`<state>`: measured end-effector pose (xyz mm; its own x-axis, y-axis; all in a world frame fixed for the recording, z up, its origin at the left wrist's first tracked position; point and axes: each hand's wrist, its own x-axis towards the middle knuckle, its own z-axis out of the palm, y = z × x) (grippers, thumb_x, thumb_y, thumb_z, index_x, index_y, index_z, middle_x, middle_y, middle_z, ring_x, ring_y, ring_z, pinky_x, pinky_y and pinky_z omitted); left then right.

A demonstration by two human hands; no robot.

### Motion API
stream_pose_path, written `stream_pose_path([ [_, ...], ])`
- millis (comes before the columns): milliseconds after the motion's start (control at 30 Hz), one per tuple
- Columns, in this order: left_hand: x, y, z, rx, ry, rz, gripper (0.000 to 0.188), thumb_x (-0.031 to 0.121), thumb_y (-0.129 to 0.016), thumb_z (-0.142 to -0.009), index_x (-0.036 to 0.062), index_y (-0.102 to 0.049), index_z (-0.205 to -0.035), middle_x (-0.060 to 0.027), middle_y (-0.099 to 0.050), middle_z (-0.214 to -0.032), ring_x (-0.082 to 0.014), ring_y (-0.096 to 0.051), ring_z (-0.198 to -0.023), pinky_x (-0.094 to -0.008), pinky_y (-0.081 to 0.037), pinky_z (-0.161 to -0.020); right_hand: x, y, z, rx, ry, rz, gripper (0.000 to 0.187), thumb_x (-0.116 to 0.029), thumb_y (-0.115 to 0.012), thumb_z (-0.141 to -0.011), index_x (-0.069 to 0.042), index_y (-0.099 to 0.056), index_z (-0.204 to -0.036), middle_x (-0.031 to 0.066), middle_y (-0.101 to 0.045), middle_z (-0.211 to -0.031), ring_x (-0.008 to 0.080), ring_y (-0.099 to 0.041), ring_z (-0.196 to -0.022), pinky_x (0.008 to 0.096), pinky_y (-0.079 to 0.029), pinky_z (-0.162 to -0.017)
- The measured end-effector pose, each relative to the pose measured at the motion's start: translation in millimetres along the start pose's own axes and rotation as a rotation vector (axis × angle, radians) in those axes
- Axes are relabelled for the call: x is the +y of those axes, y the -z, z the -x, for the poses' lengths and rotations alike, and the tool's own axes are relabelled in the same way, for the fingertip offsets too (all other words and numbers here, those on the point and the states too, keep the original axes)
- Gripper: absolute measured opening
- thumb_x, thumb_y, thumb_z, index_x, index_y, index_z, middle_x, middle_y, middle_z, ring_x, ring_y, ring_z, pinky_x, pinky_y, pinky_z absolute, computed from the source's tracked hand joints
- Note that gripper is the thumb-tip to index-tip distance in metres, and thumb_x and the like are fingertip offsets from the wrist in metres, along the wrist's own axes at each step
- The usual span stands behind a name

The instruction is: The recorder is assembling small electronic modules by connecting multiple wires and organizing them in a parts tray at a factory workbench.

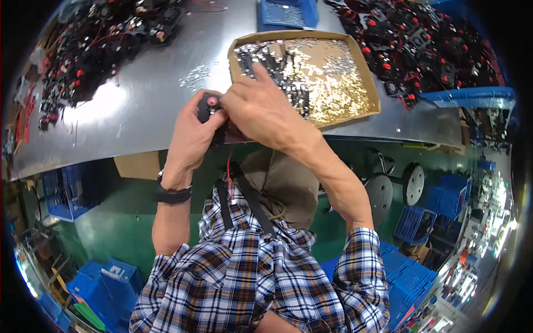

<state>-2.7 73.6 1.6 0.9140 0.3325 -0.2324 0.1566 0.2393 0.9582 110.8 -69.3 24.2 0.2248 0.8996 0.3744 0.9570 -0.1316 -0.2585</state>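
My left hand (190, 133) is wrapped around a small black part (205, 112) with a red round piece and a shiny centre on its top. A thin red wire (228, 166) hangs below it, ending in a pale connector over my lap. Pressed up to the part's right side is my right hand (255, 108), its index finger sticking out and the others curled in. What those curled fingers pinch is hidden. Just beyond my right hand stands a shallow cardboard tray (373, 100) with black strips and many gold and silver metal pieces.
Heaps of black parts with red pieces and wires lie at the left (105, 44) and right (422, 44) of the metal table (144, 111). Silver bits (195, 76) are scattered near the tray. A blue bin (316, 14) stands behind it. Blue crates (111, 283) and a wheeled base (380, 191) are below.
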Motion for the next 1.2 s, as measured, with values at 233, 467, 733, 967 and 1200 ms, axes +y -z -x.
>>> stream_pose_path([
  [233, 16.4, -21.8, 5.0, -0.106, 0.033, 0.001, 0.017, 0.004, -0.064, -0.095, -0.0009, -0.061, -0.112, -0.0053, -0.067, -0.089, -0.0118, -0.067, -0.075, -0.0279, -0.059, -0.067, 19.1, 40.2, 35.0, 0.039, -0.12, -0.127, 0.022, -0.004, -0.06, -0.088, -0.003, -0.066, -0.109, 0.0137, -0.069, -0.101, 0.0337, -0.066, -0.1, 0.0575, -0.039, -0.109],
  [467, 15.8, -51.5, -8.3, -0.266, 0.069, 0.073, 0.015, 0.003, -0.062, -0.097, -0.0019, -0.058, -0.111, -0.0073, -0.065, -0.085, -0.0163, -0.069, -0.07, -0.0316, -0.063, -0.063, 145.0, 62.9, 88.7, -0.035, -0.522, 0.206, 0.022, -0.014, -0.063, -0.096, 0.0, -0.073, -0.11, 0.0212, -0.073, -0.102, 0.0401, -0.068, -0.098, 0.0468, -0.054, -0.084],
  [733, 9.1, -54.6, -10.3, -0.262, 0.095, 0.056, 0.015, 0.005, -0.063, -0.097, -0.0016, -0.058, -0.11, -0.0072, -0.065, -0.084, -0.0159, -0.069, -0.07, -0.0316, -0.063, -0.063, 166.6, 48.6, 85.2, -0.243, -0.362, 0.495, 0.015, -0.011, -0.054, -0.097, 0.0, -0.065, -0.097, 0.0202, -0.072, -0.09, 0.0379, -0.069, -0.092, 0.0477, -0.045, -0.098],
  [967, 7.9, -54.6, -8.9, -0.248, 0.088, 0.057, 0.016, 0.005, -0.063, -0.098, -0.0019, -0.057, -0.111, -0.0073, -0.065, -0.083, -0.0163, -0.07, -0.071, -0.032, -0.064, -0.063, 172.9, 43.8, 82.3, -0.206, -0.404, 0.477, 0.011, -0.005, -0.052, -0.093, 0.001, -0.061, -0.091, 0.0218, -0.07, -0.088, 0.0398, -0.068, -0.091, 0.0489, -0.046, -0.097],
  [1200, 7.9, -54.4, -8.2, -0.251, 0.088, 0.065, 0.015, 0.004, -0.061, -0.098, -0.0021, -0.057, -0.111, -0.0077, -0.065, -0.083, -0.0166, -0.07, -0.071, -0.0323, -0.064, -0.063, 165.8, 45.9, 90.7, -0.092, -0.369, 0.353, 0.011, -0.007, -0.057, -0.092, 0.001, -0.061, -0.086, 0.0235, -0.069, -0.087, 0.0419, -0.066, -0.092, 0.05, -0.046, -0.092],
])
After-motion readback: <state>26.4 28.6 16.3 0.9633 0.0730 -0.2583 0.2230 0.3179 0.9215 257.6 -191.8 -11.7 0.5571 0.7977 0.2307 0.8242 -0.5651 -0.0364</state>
